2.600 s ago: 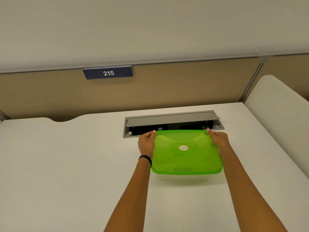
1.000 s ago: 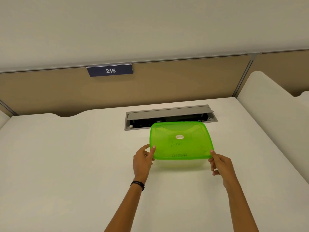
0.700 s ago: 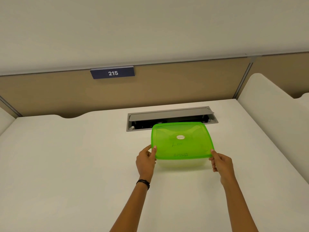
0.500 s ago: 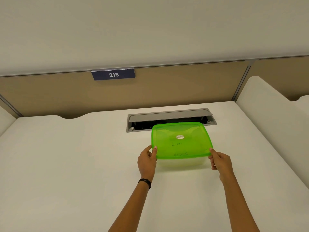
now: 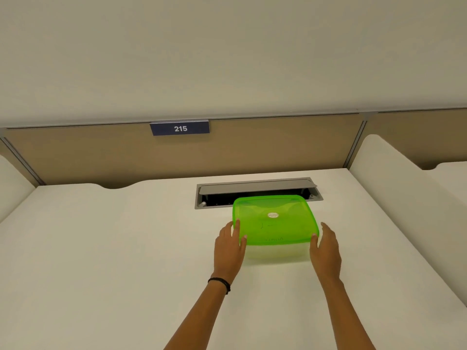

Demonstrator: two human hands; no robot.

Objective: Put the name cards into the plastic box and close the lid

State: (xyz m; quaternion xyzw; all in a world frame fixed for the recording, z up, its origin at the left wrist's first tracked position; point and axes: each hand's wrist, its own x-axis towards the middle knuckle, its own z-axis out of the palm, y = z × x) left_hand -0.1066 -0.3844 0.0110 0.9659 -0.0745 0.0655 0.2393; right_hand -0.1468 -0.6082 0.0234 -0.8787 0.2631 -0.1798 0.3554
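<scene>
A clear plastic box (image 5: 275, 253) stands on the white desk (image 5: 113, 248), covered by its translucent green lid (image 5: 274, 219) with a small round sticker. My left hand (image 5: 228, 246) rests flat against the box's left side, fingertips touching the lid's near-left corner. My right hand (image 5: 326, 246) presses the right side, thumb at the lid's near-right corner. Both hands clasp the box between them. No name cards are visible; the lid hides the inside.
An open grey cable hatch (image 5: 255, 192) sits in the desk just behind the box. A tan partition with a blue "215" plate (image 5: 180, 128) runs along the back. White dividers (image 5: 394, 188) rise at the right and left.
My hands went from the lid's far corners to its near corners, pinched them, and now lie flatter along the box's sides. The box has stayed in place.
</scene>
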